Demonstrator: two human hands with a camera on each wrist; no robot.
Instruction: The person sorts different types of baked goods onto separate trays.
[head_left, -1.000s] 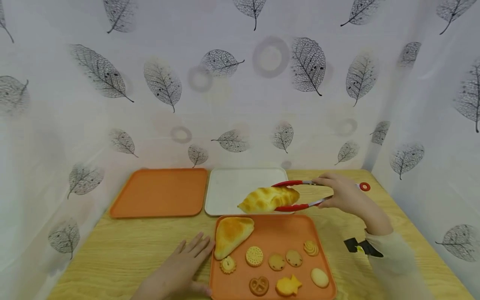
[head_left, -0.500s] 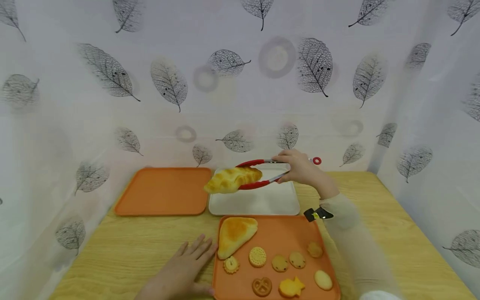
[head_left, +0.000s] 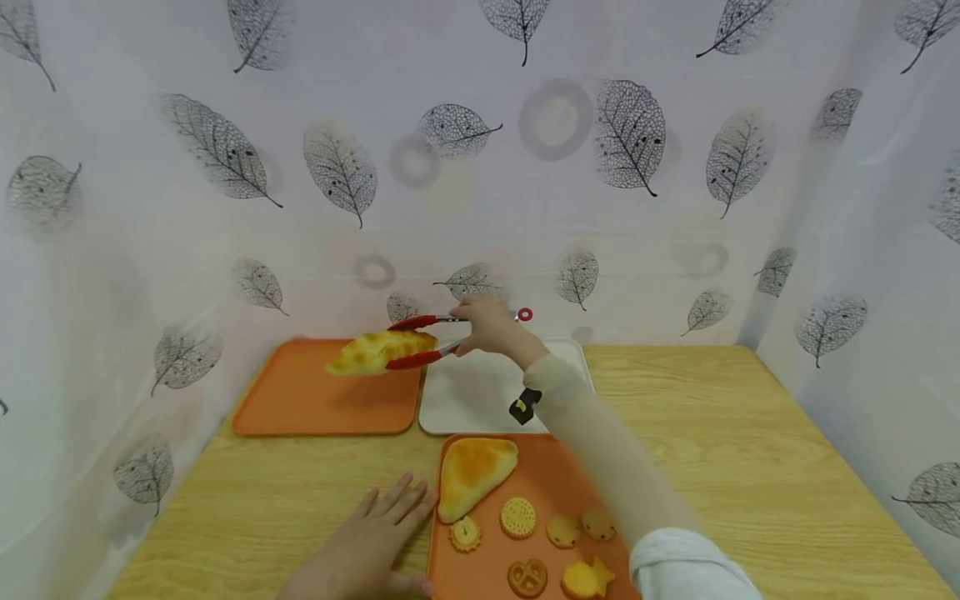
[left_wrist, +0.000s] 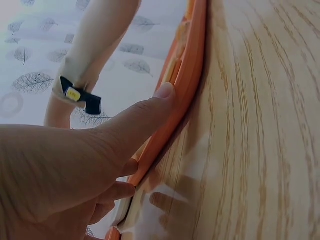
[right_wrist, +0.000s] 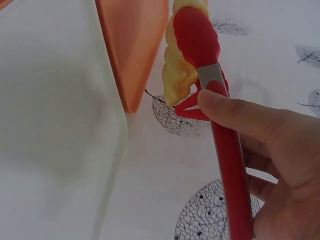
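My right hand [head_left: 491, 325] grips a pair of red-tipped metal tongs [right_wrist: 231, 170], thumb along one arm in the right wrist view. Between the tong tips is a golden, ridged croissant-like bread [head_left: 367, 353], held over the back left orange tray [head_left: 322, 408]. My left hand [head_left: 367, 533] lies with fingers spread at the left edge of the front orange tray [head_left: 555, 467]. In the left wrist view its thumb [left_wrist: 164, 91] touches that tray's rim. A triangular bread [head_left: 476, 475] sits in the front tray's far left corner.
Several cookies, such as a round dotted cookie [head_left: 517, 517] and a pretzel-shaped cookie [head_left: 527, 577], lie on the front tray, partly covered by my right sleeve. A white tray [head_left: 480, 408] stands beside the back orange tray on the wooden table [head_left: 750, 467]. A leaf-printed curtain [head_left: 480, 208] hangs behind.
My right hand has carried the tongs and bread leftward, from over the white tray's front to over the back orange tray. My left hand stays at the front tray's edge.
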